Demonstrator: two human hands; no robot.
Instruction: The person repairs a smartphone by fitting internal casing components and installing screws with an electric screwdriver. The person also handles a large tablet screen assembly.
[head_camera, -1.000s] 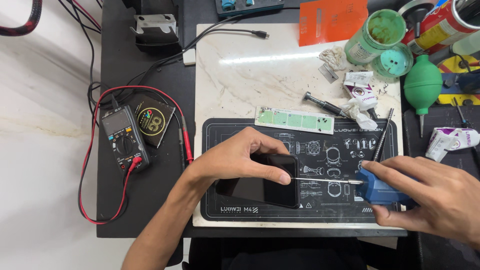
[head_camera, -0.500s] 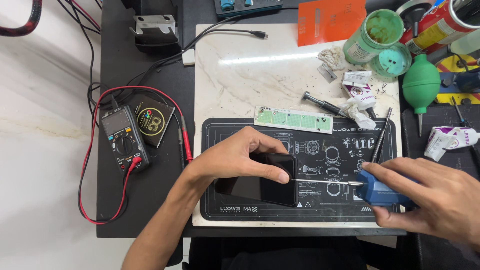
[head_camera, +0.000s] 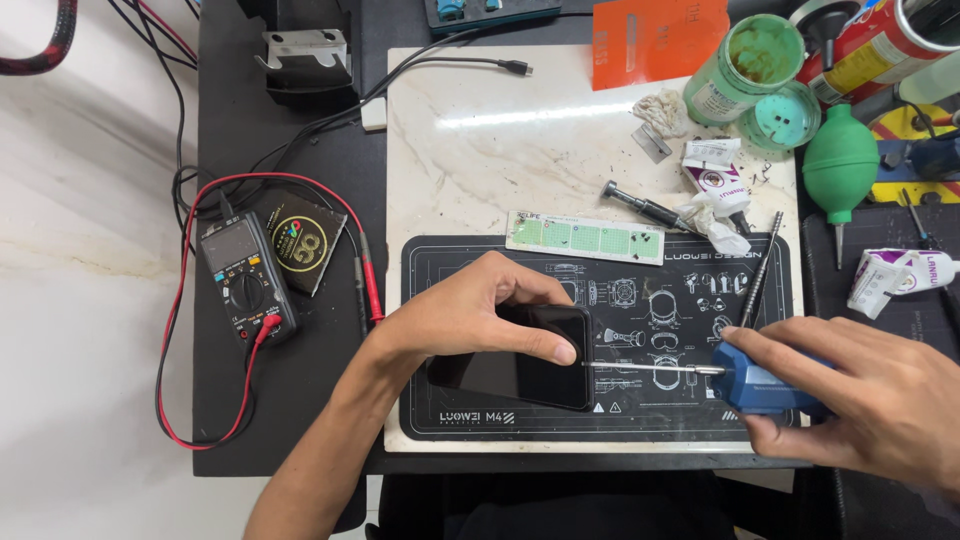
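Observation:
A black smartphone lies screen-up on a black work mat atop a white marble slab. My left hand rests over the phone, fingers curled on its top and right edge, holding it still. My right hand grips a blue-handled screwdriver. Its thin metal shaft points left, with the tip against the phone's right edge beside my left fingertip.
A multimeter with red and black leads sits on the left. A green strip, a small driver, crumpled tubes, tweezers, a green jar, its lid and a green air blower crowd the back right.
Almost nothing has moved. Both hands keep their hold, and the screwdriver tip stays at the phone's right edge.

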